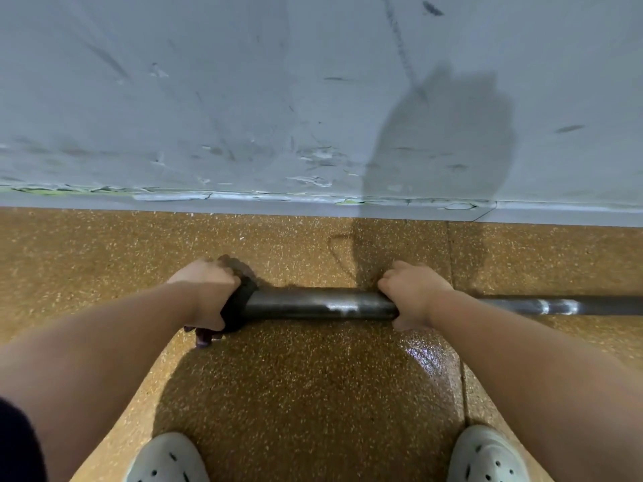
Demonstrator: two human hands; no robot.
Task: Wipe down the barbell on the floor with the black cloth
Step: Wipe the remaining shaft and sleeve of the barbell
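A dark metal barbell lies on the speckled tan floor, parallel to the wall, and runs off the right edge of the head view. My left hand is closed around the black cloth, which wraps the bar's left end. A corner of the cloth hangs out below that hand. My right hand grips the bare bar further right, where the thick sleeve meets the thinner shaft. The sleeve between both hands shows pale smears.
A scuffed grey wall with a chipped base rises just beyond the bar. My two pale clogs stand at the bottom edge. A wet shiny patch lies on the floor near my right forearm.
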